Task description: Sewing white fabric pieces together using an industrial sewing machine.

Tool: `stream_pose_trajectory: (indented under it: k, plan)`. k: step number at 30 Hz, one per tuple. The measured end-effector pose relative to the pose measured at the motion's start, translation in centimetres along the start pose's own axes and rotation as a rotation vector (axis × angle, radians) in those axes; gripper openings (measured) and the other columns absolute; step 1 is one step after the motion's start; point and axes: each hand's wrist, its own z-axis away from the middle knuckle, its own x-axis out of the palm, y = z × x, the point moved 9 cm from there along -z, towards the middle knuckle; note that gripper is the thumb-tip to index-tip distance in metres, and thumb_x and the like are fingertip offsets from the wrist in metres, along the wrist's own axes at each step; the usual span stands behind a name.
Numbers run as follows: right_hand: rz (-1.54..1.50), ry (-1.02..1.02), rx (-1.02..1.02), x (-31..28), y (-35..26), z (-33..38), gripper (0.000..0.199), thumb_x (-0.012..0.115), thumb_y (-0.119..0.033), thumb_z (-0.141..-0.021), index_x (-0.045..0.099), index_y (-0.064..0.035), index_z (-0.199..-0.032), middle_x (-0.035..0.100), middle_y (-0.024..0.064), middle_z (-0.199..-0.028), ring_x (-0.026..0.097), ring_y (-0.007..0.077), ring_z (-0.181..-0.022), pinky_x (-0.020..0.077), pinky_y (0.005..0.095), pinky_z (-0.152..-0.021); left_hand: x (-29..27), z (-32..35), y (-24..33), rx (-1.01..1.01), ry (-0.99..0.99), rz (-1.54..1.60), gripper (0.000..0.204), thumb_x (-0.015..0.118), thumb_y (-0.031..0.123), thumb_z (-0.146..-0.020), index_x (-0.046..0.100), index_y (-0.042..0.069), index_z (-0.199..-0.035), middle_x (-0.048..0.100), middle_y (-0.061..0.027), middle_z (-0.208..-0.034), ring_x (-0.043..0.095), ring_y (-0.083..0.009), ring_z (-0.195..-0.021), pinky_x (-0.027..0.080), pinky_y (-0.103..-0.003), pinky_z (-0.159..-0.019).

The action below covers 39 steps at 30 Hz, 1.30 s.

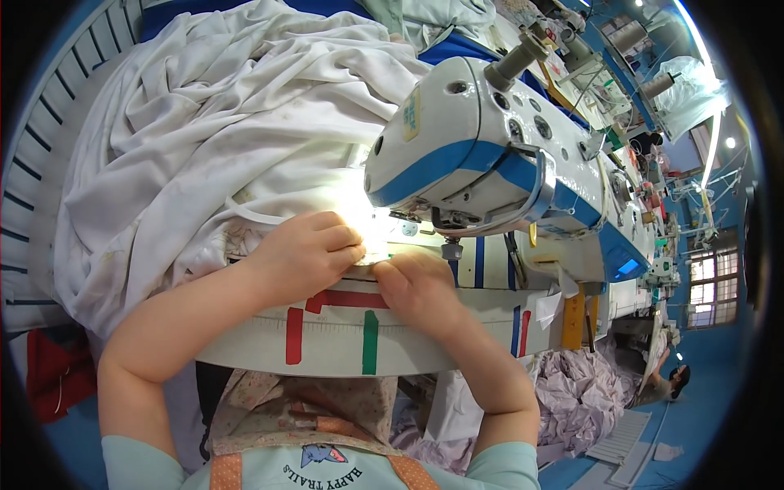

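Observation:
A white and blue sewing machine [482, 155] reaches over the table from the right, its lamp glaring brightly on the needle area. My left hand [304, 253] is just left of the needle, fingers curled and pinching the edge of white fabric [245, 122]. Close beside it, in front of the presser foot, my right hand [418, 287] has its fingers bent down and pressed together at the same edge. What lies under the right fingertips is mostly hidden, and the glare washes out the stitching spot. The large white heap spreads left and behind.
The table's front edge [335, 343] carries a ruler scale with red, green and blue tape strips. A yellow ruler [574, 318] stands at the right. Crumpled pale pink fabric [584, 400] lies below right. A slatted rack [41, 163] borders the left. Another person [665, 384] is far right.

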Motion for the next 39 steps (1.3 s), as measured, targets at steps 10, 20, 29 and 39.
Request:
stream_pose_trajectory:
  k: [10,20,29,39]
  plan:
    - [0.099,0.069,0.096,-0.9,1.2,1.3,0.035,0.066,-0.004,-0.072,0.064,-0.0087,-0.107,0.061,0.0057,-0.116,0.061,0.0214,-0.102,0.0503,0.0305,-0.069,0.5,0.5,0.4,-0.005,-0.088,-0.039,0.040,0.065,0.007,-0.063,0.063,0.006,-0.103,0.060,-0.0039,-0.104,0.058,-0.0219,-0.093,0.051,-0.034,-0.079]
    - [0.141,0.044,0.282,-1.4,1.9,2.7,0.037,0.066,-0.013,-0.077,0.062,-0.0097,-0.114,0.061,0.0044,-0.118,0.057,0.0257,-0.105,0.0422,0.0400,-0.090,0.4,0.1,0.3,-0.028,-0.118,-0.014,0.040,0.065,0.003,-0.061,0.062,0.004,-0.101,0.060,-0.0056,-0.106,0.058,-0.0234,-0.094,0.050,-0.035,-0.080]
    - [0.135,0.124,0.359,-2.5,2.4,3.3,0.035,0.066,-0.016,-0.078,0.061,-0.0043,-0.110,0.058,0.0125,-0.098,0.053,0.0318,-0.093,0.0409,0.0433,-0.085,0.2,-0.4,0.6,-0.031,-0.107,0.004,0.039,0.065,0.001,-0.060,0.062,0.003,-0.099,0.059,-0.0056,-0.103,0.058,-0.0249,-0.094,0.050,-0.036,-0.080]
    - [0.152,0.219,0.426,-3.4,3.3,4.3,0.024,0.071,-0.016,-0.074,0.061,0.0004,-0.088,0.059,0.0158,-0.104,0.054,0.0333,-0.102,0.0406,0.0434,-0.087,-0.2,-0.8,0.9,-0.007,-0.061,-0.015,0.036,0.067,0.000,-0.061,0.063,0.003,-0.097,0.059,-0.0052,-0.101,0.059,-0.0236,-0.092,0.051,-0.034,-0.078]
